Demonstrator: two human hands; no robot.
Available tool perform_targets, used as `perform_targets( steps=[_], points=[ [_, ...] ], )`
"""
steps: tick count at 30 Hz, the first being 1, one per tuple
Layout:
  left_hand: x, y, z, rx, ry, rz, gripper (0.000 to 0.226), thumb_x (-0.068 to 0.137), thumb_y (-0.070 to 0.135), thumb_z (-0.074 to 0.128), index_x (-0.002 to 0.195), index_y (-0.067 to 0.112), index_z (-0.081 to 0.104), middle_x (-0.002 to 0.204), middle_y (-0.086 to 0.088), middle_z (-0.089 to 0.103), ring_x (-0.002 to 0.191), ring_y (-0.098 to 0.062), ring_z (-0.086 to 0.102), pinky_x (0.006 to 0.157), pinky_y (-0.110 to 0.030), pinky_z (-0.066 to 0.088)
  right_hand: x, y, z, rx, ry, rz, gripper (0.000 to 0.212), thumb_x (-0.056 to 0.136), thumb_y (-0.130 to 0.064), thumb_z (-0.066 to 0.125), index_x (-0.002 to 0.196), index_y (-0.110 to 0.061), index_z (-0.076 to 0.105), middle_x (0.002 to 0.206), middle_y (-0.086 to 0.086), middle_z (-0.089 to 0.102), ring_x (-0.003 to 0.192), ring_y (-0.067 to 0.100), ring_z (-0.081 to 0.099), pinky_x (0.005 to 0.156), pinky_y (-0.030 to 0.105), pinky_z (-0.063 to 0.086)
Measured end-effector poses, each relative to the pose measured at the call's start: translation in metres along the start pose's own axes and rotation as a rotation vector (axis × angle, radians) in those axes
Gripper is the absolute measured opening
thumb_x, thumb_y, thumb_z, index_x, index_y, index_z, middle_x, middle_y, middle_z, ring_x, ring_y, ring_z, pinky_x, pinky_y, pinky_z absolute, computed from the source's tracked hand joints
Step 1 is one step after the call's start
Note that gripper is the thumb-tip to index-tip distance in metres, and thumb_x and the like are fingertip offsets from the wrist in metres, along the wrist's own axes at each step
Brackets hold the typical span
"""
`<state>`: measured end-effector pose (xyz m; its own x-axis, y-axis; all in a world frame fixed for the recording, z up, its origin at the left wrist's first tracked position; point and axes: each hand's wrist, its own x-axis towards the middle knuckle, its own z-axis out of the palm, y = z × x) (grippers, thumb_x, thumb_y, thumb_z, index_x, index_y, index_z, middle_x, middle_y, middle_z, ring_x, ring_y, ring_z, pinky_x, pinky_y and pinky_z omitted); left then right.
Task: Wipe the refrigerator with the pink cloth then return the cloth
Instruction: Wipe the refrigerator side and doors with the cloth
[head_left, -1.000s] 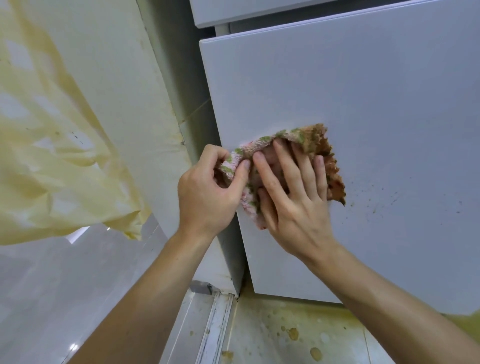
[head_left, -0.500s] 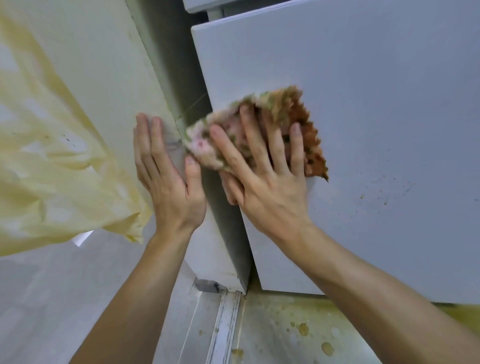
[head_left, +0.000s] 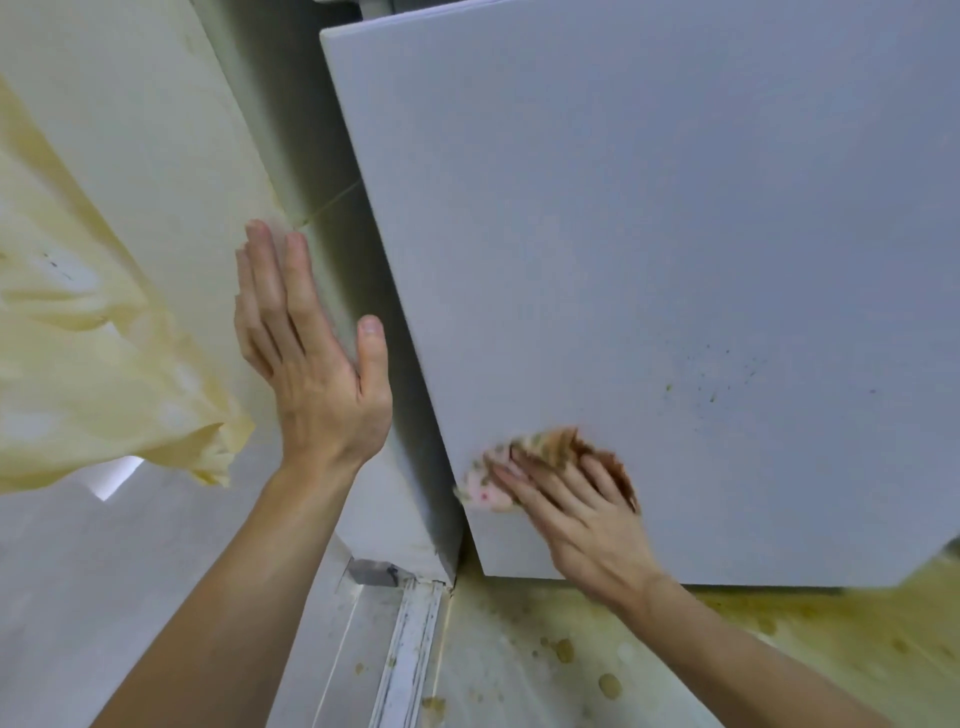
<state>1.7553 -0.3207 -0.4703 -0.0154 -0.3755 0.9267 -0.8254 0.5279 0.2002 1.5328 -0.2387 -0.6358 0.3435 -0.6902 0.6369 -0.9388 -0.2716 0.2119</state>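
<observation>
Where the view begins at the far left, a yellow sheet (head_left: 78, 364) hangs in crumpled folds, darker along its creases, in front of a cream panel (head_left: 156, 130) that slants up and away; just right of the sheet's lower corner the left hand (head_left: 311, 364) lies open and flat, fingers straight and together, thumb spread towards the door edge; it holds nothing, and its fingertips reach the line where the cream panel meets the shaded side (head_left: 337, 234) of the refrigerator, though which of the two it presses on I cannot tell. Below the wrist, near the foot of that side, sits a small metal bracket (head_left: 371, 571), and from it a grimy white rail (head_left: 410, 649) runs down across the floor (head_left: 493, 691). Next comes the refrigerator door (head_left: 649, 234), a broad pale grey face; close to its lower left corner the pink cloth (head_left: 493, 488) is bunched flat against it, pink at its left end and brown-stained towards the right; the right hand (head_left: 582, 514) covers most of the cloth, fingers straight and spread, pressing it to the door rather than curling round it; hand and cloth are both blurred. Further right, a scatter of small greenish specks (head_left: 711, 395) marks the door; beneath the door the floor carries yellow-brown smears and round drops.
</observation>
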Motion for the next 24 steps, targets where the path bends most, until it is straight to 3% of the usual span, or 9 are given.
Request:
perform_targets(
  steps=[4,7,9,13,19,22,24],
  points=[
    [-0.004,0.012,0.009,-0.001,0.017,0.018,0.064,0.105,0.026,0.042,0.159,-0.004,0.026,0.166,-0.032,0.020,0.156,-0.043,0.014,0.124,-0.065,0.016,0.079,0.015,-0.059,0.083,0.404,0.244,0.063,0.109,-0.031,0.045,0.166,-0.028,0.018,0.175,-0.005,-0.006,0.162,0.013,0.006,0.130,0.041,0.000],
    [-0.005,0.019,0.015,-0.009,0.033,0.056,0.061,0.104,0.021,0.043,0.158,-0.003,0.026,0.165,-0.033,0.022,0.155,-0.044,0.016,0.123,-0.067,0.016,0.117,0.024,-0.091,0.111,0.560,0.397,0.058,0.109,-0.035,0.050,0.162,-0.021,0.031,0.168,0.001,0.009,0.161,0.020,0.007,0.130,0.046,0.003],
    [-0.009,0.022,0.019,-0.027,0.023,0.108,0.060,0.104,0.021,0.044,0.157,0.000,0.025,0.165,-0.030,0.021,0.155,-0.045,0.018,0.123,-0.068,0.018,0.116,0.025,-0.089,0.084,0.598,0.385,0.057,0.108,-0.036,0.052,0.160,-0.024,0.034,0.167,0.002,0.014,0.162,0.017,0.001,0.130,0.047,0.005],
    [-0.027,0.035,0.029,-0.075,-0.038,0.158,0.055,0.106,0.025,0.041,0.156,0.006,0.025,0.164,-0.025,0.015,0.158,-0.038,0.016,0.120,-0.068,0.021,0.082,0.021,-0.054,0.016,0.510,0.199,0.057,0.106,-0.038,0.054,0.160,-0.031,0.037,0.172,0.000,0.015,0.162,0.017,0.012,0.131,0.043,0.007],
    [-0.033,0.048,0.035,-0.147,-0.069,0.073,0.062,0.100,0.018,0.040,0.157,0.004,0.021,0.165,-0.031,0.011,0.157,-0.041,0.014,0.115,-0.071,0.022,-0.041,0.052,0.009,-0.068,0.094,-0.069,0.065,0.099,-0.016,0.055,0.160,-0.030,0.040,0.168,-0.010,0.032,0.146,0.015,0.042,0.128,0.030,0.009],
    [-0.035,0.048,0.033,-0.105,-0.076,0.089,0.064,0.099,0.017,0.046,0.157,0.004,0.021,0.164,-0.033,0.011,0.156,-0.046,0.014,0.118,-0.070,0.021,-0.056,0.060,0.007,-0.097,-0.007,-0.083,0.077,0.090,-0.010,0.057,0.162,-0.029,0.036,0.166,-0.012,0.036,0.143,0.016,0.038,0.130,0.031,0.000],
    [-0.039,0.053,0.033,-0.083,-0.079,0.107,0.068,0.096,0.013,0.052,0.156,0.005,0.022,0.162,-0.036,0.012,0.155,-0.048,0.013,0.124,-0.065,0.016,-0.035,0.056,-0.012,-0.045,0.085,-0.007,0.087,0.088,-0.002,0.049,0.166,-0.027,0.023,0.174,-0.009,0.014,0.154,0.017,0.024,0.130,0.033,-0.001]
  ],
)
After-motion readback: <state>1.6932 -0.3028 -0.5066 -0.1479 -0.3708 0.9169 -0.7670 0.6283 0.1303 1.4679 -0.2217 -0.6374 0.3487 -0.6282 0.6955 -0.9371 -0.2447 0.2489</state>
